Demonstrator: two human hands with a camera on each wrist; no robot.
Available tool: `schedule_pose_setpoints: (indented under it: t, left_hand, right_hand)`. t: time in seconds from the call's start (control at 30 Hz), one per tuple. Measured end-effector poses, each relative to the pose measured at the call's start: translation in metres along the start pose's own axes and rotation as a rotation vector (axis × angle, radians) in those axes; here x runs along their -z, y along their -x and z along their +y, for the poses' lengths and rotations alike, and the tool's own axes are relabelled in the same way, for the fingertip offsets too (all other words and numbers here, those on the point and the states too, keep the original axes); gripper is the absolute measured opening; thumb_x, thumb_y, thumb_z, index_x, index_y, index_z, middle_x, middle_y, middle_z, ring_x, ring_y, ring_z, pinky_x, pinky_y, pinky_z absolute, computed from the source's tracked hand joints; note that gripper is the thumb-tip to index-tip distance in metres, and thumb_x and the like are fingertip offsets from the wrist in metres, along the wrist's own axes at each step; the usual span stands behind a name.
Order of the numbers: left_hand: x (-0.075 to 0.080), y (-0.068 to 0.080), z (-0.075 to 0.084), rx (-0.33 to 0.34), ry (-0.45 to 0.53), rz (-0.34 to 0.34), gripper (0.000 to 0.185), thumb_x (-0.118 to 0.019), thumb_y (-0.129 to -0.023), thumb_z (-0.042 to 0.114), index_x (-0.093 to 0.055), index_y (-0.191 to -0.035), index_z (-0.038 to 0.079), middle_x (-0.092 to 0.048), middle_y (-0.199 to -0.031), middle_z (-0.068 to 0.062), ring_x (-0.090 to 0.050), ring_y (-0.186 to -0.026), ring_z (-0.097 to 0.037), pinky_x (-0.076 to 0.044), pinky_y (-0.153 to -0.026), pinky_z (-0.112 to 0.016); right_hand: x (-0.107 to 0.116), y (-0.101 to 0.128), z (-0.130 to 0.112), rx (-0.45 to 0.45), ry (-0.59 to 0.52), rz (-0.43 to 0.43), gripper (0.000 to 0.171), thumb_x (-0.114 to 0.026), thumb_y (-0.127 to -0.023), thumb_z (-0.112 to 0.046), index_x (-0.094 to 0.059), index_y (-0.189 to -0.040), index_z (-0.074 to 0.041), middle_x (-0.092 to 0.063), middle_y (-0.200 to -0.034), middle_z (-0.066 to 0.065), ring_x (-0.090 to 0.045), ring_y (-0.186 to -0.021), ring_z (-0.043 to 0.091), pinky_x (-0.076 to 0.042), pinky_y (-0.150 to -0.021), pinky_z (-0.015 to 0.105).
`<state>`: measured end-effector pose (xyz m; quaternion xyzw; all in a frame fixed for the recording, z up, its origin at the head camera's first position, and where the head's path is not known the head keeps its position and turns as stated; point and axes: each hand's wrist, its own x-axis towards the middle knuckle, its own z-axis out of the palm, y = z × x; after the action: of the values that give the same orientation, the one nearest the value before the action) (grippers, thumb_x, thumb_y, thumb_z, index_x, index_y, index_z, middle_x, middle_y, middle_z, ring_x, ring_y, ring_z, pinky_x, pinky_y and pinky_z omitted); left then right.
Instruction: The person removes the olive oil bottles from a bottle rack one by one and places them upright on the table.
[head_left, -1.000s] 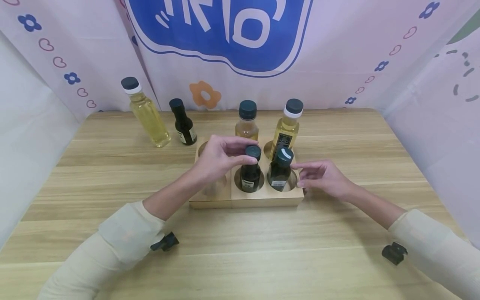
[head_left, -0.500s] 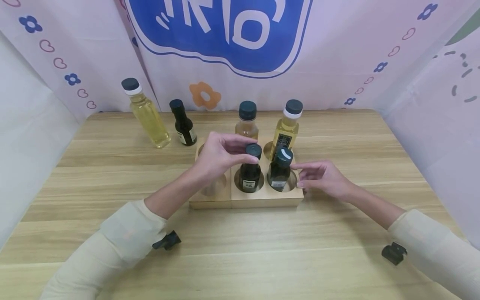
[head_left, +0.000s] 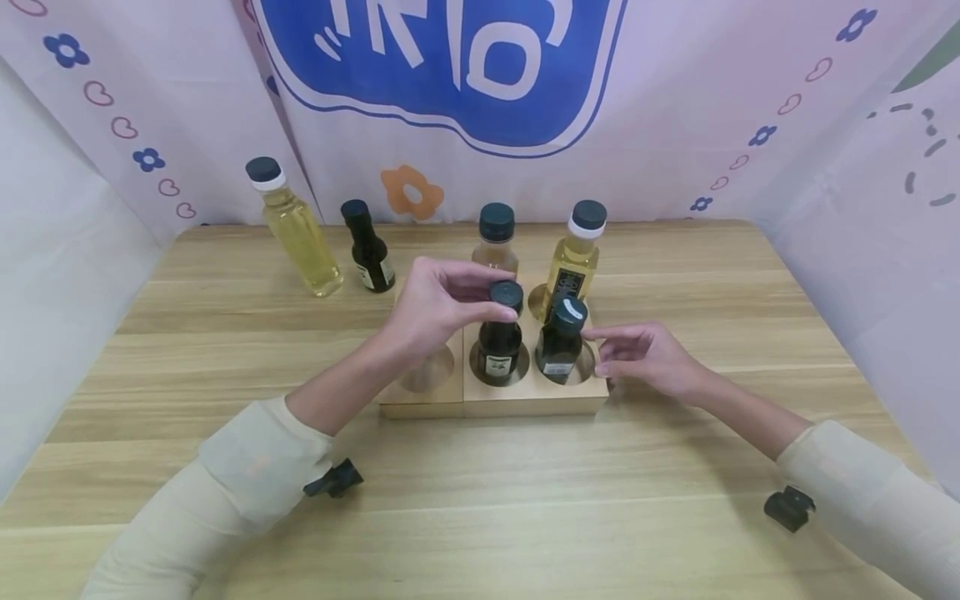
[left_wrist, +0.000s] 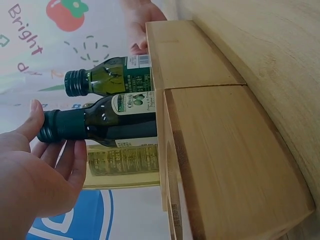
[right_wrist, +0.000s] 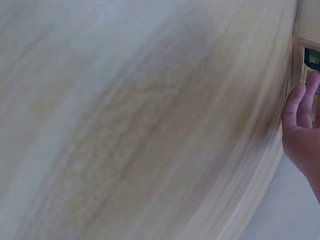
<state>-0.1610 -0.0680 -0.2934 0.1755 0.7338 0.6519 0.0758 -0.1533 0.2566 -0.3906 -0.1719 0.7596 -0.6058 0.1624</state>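
**Dark bottle pinched at the cap in the wooden holder**

The black cap of the dark bottle (head_left: 501,342) is pinched between the thumb and curled fingers of the left hand (head_left: 438,304); the grip is clamped on the cap from above and from the left. The bottle is seated upright in the front middle hole of the wooden holder (head_left: 525,396) on the worktop (head_left: 480,500). Just beside it, in the front right hole, a green bottle (head_left: 561,342) is seen tilted. The right hand (head_left: 645,358) is held just right of the holder, its fingers relaxed and extended toward the green bottle; whether they touch it cannot be told.
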Motion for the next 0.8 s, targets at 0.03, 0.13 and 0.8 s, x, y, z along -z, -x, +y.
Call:
schedule_pose_setpoints:
  t: [0.03, 0.13, 0.8]
  left_hand:
    - [0.000, 0.000, 0.000, 0.001, 0.002, 0.002, 0.038, -0.088, -0.082, 0.001, -0.076, -0.118, -0.001, -0.079, -0.106, -0.012, -0.078, -0.095, -0.024, -0.064, -0.088, -0.032]
    - [0.000, 0.001, 0.001, 0.007, 0.007, 0.010, 0.037, -0.088, -0.082, 0.001, -0.077, -0.117, 0.000, -0.079, -0.106, -0.012, -0.077, -0.095, -0.024, -0.064, -0.089, -0.032]
    - [0.000, -0.001, 0.011, -0.086, 0.087, 0.063, 0.036, -0.086, -0.081, -0.005, -0.076, -0.116, -0.003, -0.079, -0.108, -0.013, -0.077, -0.090, -0.019, -0.065, -0.081, -0.031]
  right_hand:
    - [0.000, 0.000, 0.000, -0.001, -0.002, 0.001, 0.049, -0.076, -0.086, 0.009, -0.066, -0.133, 0.002, -0.075, -0.097, 0.011, -0.073, -0.083, 0.015, -0.066, -0.075, 0.031]
    - [0.000, 0.000, 0.000, -0.003, -0.008, 0.003, 0.048, -0.077, -0.085, 0.009, -0.071, -0.130, -0.008, -0.075, -0.097, 0.011, -0.073, -0.082, 0.015, -0.066, -0.075, 0.031]
    - [0.002, 0.000, 0.001, 0.013, -0.011, -0.010, 0.048, -0.076, -0.085, 0.009, -0.069, -0.131, -0.003, -0.075, -0.095, 0.006, -0.073, -0.081, 0.015, -0.066, -0.074, 0.031]
